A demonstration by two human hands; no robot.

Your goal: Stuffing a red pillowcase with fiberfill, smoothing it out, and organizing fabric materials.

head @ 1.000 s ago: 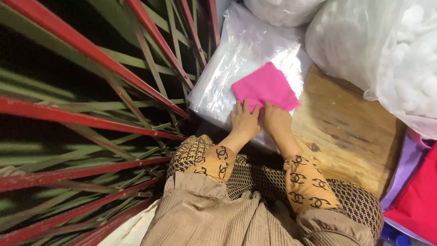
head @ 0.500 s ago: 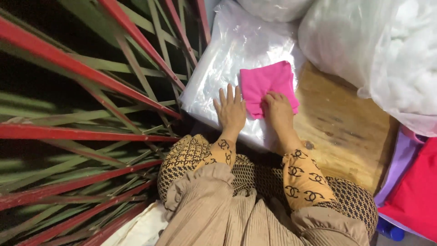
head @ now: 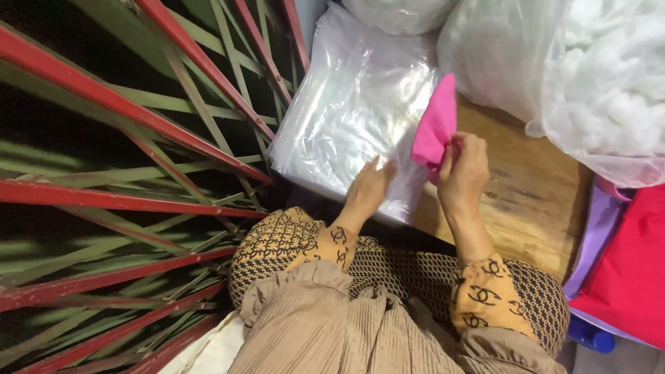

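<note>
My right hand (head: 463, 170) pinches the pink cloth (head: 435, 129) and holds it up. My left hand (head: 370, 185) lies flat on the clear plastic bags (head: 346, 118).

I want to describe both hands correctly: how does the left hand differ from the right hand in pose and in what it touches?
The right hand is raised and pinches the folded bright pink cloth, which stands on edge; the left hand lies low on the stack of clear plastic bags and holds no cloth. The right hand is over the bare wooden board, the left hand over the plastic. Both wear sleeves with the same orange pattern.
</note>
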